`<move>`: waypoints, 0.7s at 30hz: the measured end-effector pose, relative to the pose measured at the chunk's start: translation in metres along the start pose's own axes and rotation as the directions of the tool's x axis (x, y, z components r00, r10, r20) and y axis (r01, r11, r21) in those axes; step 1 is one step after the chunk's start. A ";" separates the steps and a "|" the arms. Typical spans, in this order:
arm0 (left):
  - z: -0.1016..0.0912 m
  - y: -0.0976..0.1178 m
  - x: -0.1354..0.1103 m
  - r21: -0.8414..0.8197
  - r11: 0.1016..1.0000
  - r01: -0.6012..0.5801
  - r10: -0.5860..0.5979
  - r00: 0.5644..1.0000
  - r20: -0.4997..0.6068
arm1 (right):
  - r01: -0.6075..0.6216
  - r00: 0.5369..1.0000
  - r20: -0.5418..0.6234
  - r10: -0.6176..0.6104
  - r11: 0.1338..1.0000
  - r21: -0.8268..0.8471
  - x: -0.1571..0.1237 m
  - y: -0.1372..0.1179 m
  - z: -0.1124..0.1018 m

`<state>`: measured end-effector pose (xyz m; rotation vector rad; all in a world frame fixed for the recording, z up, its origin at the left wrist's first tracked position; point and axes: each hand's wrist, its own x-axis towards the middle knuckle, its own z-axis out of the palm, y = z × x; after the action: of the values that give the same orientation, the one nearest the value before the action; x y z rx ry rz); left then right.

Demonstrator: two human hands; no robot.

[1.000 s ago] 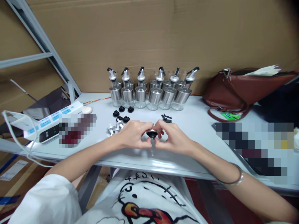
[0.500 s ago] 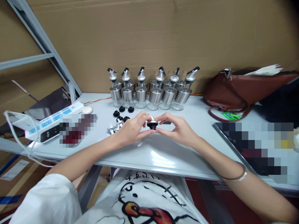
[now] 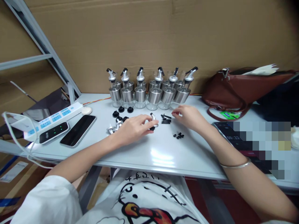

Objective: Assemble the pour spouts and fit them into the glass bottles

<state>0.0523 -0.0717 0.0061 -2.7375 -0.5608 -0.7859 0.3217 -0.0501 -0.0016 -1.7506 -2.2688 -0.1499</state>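
My left hand grips a silver pourer spout with a black ribbed stopper at its base and a black piece at its top. To the right of it, my right hand hovers beside a small pile of thin black levers, fingers bent and seemingly holding nothing. Several small black caps lie below that hand. Loose black stoppers sit beyond my left hand, and silver spout tops lie beside its wrist, partly covered by it.
Glass and steel oil bottles stand in rows at the back, the front ones topped with pourers. On the left are a power strip and a phone. A brown bag and a partly blurred tablet-like device occupy the right.
My right hand has let go of the spout and moved right to the black levers. My left hand keeps the spout, now tilted. Levers and small caps have come into view.
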 end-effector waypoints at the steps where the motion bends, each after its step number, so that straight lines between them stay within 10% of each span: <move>1: 0.000 0.001 0.000 0.003 1.000 -0.014 0.014 1.000 0.013 | -0.009 1.000 0.013 0.009 1.000 -0.010 0.001 0.001 0.002; 16: 0.005 0.006 0.000 -0.064 0.991 -0.115 0.125 0.976 0.179 | -0.140 0.990 0.026 0.138 0.973 0.182 0.002 -0.011 0.002; 21: 0.007 0.006 0.001 -0.059 0.997 -0.054 0.067 0.963 0.261 | -0.114 0.993 0.100 0.056 0.576 0.809 -0.005 -0.033 -0.014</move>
<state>0.0584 -0.0742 0.0000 -2.9123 -0.5106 -0.4293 0.2937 -0.0673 0.0131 -1.3143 -1.7763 0.8659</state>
